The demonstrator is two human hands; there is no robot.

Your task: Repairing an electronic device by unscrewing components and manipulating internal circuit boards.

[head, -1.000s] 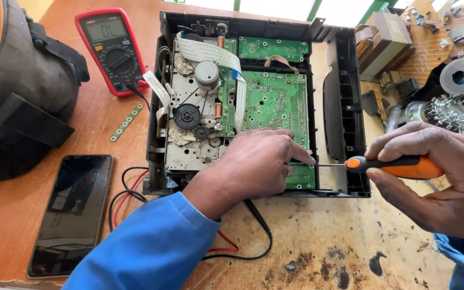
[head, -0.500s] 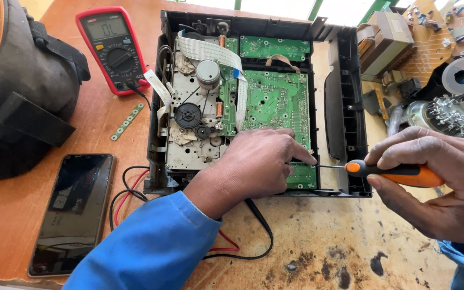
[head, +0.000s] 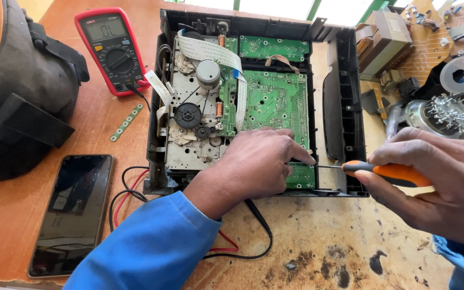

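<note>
An opened black player chassis (head: 343, 107) lies on the wooden bench, showing green circuit boards (head: 276, 102) and a metal tape mechanism (head: 191, 121). My left hand (head: 256, 164) rests flat over the near edge of the main board, fingertips pointing at the tool's tip. My right hand (head: 441, 182) grips an orange-handled screwdriver (head: 390, 173). Its thin shaft lies level and reaches left to the board's front right corner, right beside my left fingertips.
A red multimeter (head: 111, 48) stands at the back left, its red and black leads (head: 130, 188) trailing under my left arm. A dark phone (head: 73, 212) lies front left, a black bag (head: 20, 91) far left. Loose parts, a tape roll (head: 463, 74) and a metal part (head: 444, 115) crowd the right.
The view has shifted slightly. Both hands hold nearly the same pose, with the screwdriver tip still at the board's corner.
</note>
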